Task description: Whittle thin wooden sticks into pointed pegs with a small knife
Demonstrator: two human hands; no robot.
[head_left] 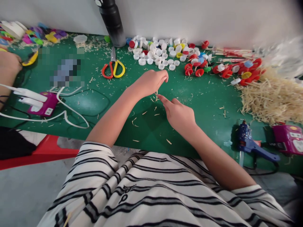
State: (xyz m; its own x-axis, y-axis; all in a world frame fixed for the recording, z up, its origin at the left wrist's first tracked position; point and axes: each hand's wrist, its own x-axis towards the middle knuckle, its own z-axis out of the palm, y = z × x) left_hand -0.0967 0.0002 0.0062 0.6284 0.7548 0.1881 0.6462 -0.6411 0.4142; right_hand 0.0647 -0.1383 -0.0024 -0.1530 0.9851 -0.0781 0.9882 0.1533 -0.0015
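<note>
My left hand (151,81) hovers over the middle of the green table (208,101) with its fingers curled in a pinch around a thin wooden stick (156,93) that pokes down from the fingertips. My right hand (178,113) is just below and to the right, forefinger stretched out so its tip touches the lower end of that stick, the other fingers curled. Short wood splinters lie scattered on the table under both hands.
White bottle caps (156,52) and red caps on sticks (227,71) lie at the back. A heap of wood sticks (272,97) sits right, a blue glue gun (251,143) near the front edge. Scissors (113,66), a black bottle (112,22), a purple power strip (44,105) and another person's hand (8,64) are left.
</note>
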